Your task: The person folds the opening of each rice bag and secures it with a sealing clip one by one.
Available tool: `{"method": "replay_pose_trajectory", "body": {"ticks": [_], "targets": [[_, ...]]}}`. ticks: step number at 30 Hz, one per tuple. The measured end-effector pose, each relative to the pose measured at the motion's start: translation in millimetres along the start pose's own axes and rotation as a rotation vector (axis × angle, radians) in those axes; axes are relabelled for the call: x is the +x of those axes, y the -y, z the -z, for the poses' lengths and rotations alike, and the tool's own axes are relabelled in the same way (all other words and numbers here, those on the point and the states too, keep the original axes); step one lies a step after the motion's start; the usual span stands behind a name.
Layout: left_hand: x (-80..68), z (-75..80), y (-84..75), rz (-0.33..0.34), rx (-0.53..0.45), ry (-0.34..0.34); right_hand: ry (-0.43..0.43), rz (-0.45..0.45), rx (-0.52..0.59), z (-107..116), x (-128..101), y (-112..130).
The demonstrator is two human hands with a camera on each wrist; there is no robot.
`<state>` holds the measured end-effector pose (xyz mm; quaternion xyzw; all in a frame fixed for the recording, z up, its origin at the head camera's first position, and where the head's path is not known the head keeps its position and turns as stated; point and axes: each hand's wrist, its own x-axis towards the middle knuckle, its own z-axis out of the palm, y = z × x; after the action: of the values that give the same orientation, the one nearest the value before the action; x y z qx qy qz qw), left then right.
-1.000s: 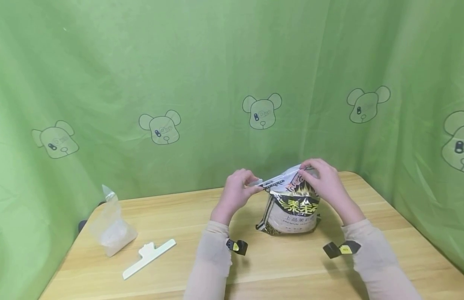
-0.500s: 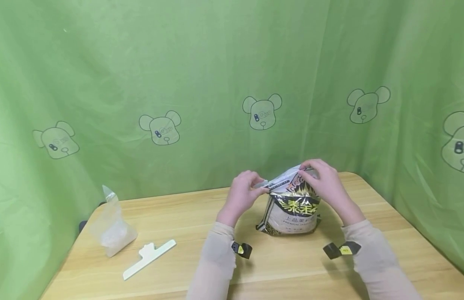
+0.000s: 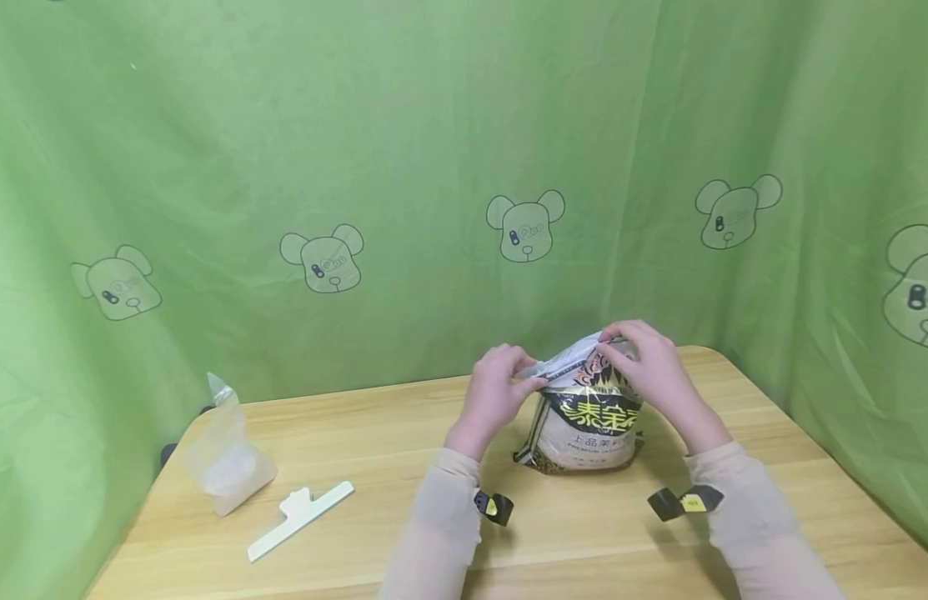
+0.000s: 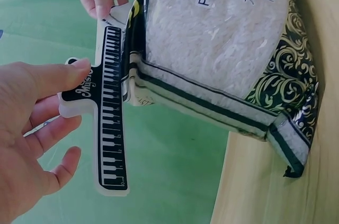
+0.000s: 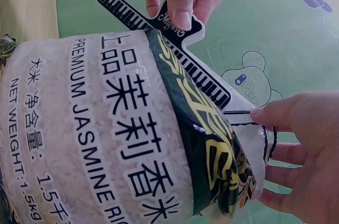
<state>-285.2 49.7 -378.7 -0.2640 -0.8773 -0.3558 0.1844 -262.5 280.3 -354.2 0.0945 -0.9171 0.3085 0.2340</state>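
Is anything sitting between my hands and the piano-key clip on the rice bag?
Nothing visible. The left hand already pinches the tab of the black-and-white piano-key bag clip, and the right hand holds the folded top of the jasmine rice bag.

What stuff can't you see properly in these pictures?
- Whether the piano-key clip has closed on the rice bag: head view, the left hand and right hand cover the bag top.
- The bag's printed words: cut off by the picture edge in both wrist views.
- What is inside the clear plastic bag: head view, too small.
- The white clip lying on the table: its details are too small.
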Motion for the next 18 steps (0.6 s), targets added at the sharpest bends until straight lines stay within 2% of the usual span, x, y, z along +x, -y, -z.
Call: {"method": "replay_pose_trajectory", "body": {"ticks": [10,18], "targets": [[-1.0,-3.1,-3.2,0.02,0.029,-0.008,-0.013,0.008,0.001,-1.3,-0.1,-0.4],[-0.1,-1.4,0.8,0.025,0.042,0.006,-0.004,0.003,0.013,0.1,0.0,1.1]]}}
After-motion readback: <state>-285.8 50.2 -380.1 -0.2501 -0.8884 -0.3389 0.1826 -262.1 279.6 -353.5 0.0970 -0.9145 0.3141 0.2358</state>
